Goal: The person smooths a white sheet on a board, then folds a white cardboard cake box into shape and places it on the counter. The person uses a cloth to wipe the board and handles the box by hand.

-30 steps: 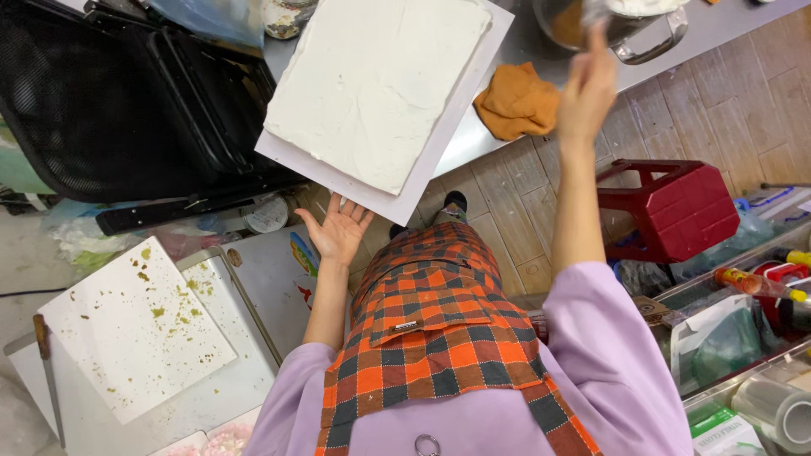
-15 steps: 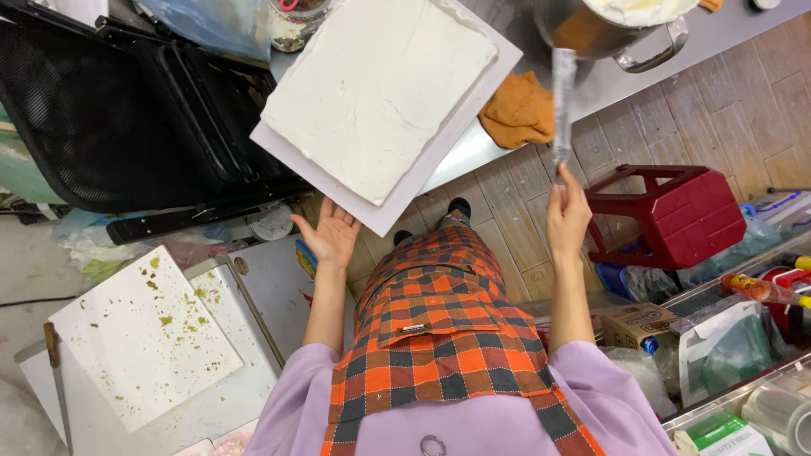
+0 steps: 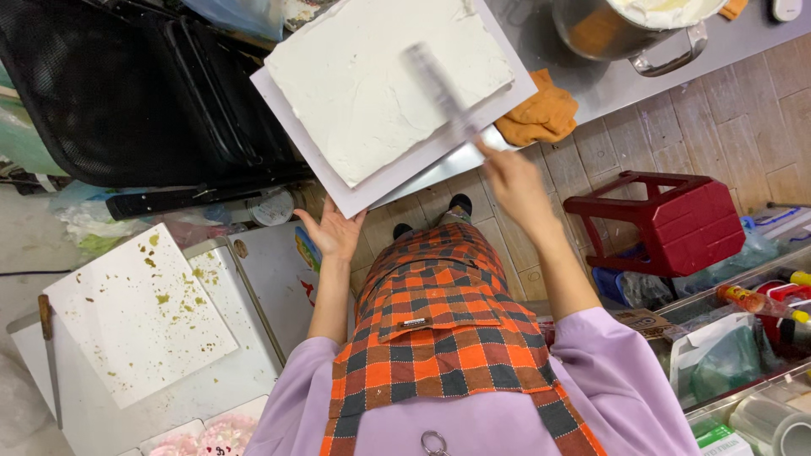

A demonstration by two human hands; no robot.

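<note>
White-frosted cake [image 3: 384,80] lies under a blurred spatula [image 3: 439,89] angled up-left, gripped by the right hand [image 3: 511,181]; the left hand [image 3: 332,232], palm open, touches the board [image 3: 355,196].

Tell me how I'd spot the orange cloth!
Find the big rectangular cake covered in white cream on its pale board, at the edge of the steel counter. Just off its corner nearest the metal pot lies the orange cloth: crumpled, soft, and the only orange thing on that counter.
</note>
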